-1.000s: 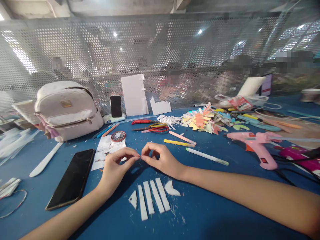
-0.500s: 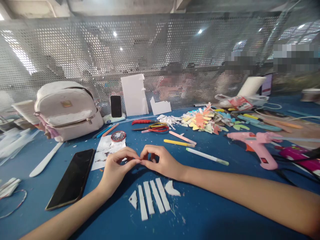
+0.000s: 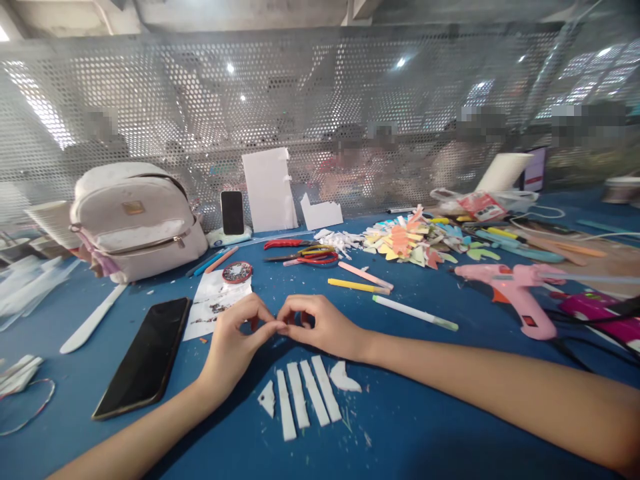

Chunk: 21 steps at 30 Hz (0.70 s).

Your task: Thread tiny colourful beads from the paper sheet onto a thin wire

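Observation:
My left hand and my right hand meet fingertip to fingertip above the blue table. Thumb and fingers of each are pinched together; whatever lies between them, if anything, is too small to make out. Just below lie several white strips side by side, with a small white triangle that has a dark dot at their left. A white tail-shaped piece is at their right. Beside my left wrist rests a black phone. Behind that hand is a white paper bearing a round red-rimmed tin.
Beyond my hands are scissors, a yellow marker, a white marker and a heap of paper scraps. A pink glue gun lies right, its cord trailing. A white backpack stands left, near a white plastic knife.
The fingers of my left hand have shifted slightly, and both hands have dipped a little, still touching at the tips. The pieces on the table have not moved.

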Motion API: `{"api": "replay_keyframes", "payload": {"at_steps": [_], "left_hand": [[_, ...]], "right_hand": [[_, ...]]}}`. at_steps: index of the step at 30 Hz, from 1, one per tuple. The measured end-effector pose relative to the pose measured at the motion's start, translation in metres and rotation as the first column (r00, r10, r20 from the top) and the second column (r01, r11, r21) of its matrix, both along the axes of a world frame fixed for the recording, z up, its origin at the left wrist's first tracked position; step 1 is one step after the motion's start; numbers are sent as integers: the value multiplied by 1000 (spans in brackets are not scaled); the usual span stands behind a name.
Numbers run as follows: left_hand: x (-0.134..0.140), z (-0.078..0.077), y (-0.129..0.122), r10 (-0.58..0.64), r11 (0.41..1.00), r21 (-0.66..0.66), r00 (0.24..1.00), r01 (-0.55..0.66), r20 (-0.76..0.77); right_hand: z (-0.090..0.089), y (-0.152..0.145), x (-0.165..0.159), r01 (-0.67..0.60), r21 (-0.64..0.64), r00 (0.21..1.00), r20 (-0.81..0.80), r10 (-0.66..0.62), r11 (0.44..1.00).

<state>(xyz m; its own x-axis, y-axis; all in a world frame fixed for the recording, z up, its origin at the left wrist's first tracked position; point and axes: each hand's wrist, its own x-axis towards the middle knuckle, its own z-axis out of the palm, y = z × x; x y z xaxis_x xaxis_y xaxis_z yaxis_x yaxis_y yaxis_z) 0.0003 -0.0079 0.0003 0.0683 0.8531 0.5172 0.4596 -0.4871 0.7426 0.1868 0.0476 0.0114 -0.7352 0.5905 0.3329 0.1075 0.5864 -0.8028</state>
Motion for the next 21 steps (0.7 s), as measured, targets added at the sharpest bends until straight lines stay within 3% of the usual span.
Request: {"api": "replay_keyframes", "payload": {"at_steps": [8,15,18,21], "left_hand": [[2,2,-3,-39,997,69,996,44,-77],[0,4,-8,-35,974,214,986,70,-164],[1,7,-10,-61,946,300,977,122,-204],[4,10,-13,-129,910,351,955,220,-265]], "right_hand": [[-4,2,1,-64,2,998,6,64,998],[-7,3,1,-101,-15,995,-27,101,995],[-6,3,0,-73,-3,997,-14,73,997],[-5,4,-1,35,-25,999,-26,-36,999]]}}
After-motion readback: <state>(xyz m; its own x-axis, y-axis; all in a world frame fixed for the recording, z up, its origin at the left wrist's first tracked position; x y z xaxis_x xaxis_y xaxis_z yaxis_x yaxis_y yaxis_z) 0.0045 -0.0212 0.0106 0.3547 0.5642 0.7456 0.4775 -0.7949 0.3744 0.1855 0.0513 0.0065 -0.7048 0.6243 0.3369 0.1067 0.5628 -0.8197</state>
